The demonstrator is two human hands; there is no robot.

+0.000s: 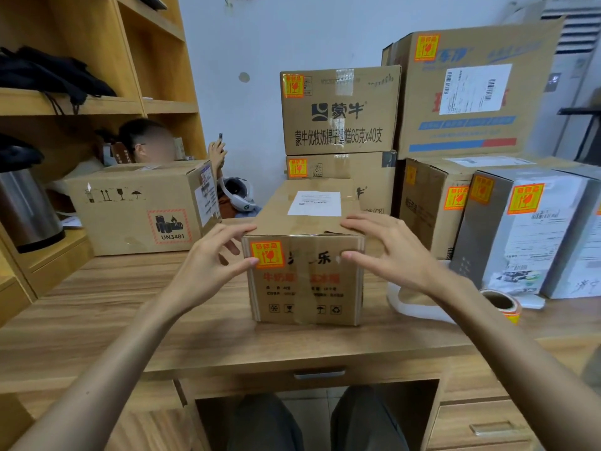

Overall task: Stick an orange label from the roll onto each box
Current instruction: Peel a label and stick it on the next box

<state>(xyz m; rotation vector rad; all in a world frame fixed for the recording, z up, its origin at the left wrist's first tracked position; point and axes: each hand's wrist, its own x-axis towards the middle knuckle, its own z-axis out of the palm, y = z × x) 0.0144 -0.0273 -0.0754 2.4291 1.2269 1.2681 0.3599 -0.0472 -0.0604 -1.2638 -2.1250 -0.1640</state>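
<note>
A long cardboard box (305,281) stands end-on on the wooden desk (130,307) in front of me. An orange label (267,254) sits at the top left of its near face. My left hand (211,258) reaches to the box's left upper corner, fingers extended, thumb tip at the label's edge. My right hand (387,249) spreads over the right upper corner, fingers straight. The roll of orange labels (502,304) lies on the desk to the right, with white backing strip (419,307) trailing beside it.
Labelled boxes are stacked behind (340,109) and to the right (468,89); grey labelled cartons (520,232) stand at right. An unlabelled UN3481 box (136,209) sits at left. A person sits behind it by wooden shelves (97,102). A steel kettle (26,209) stands far left.
</note>
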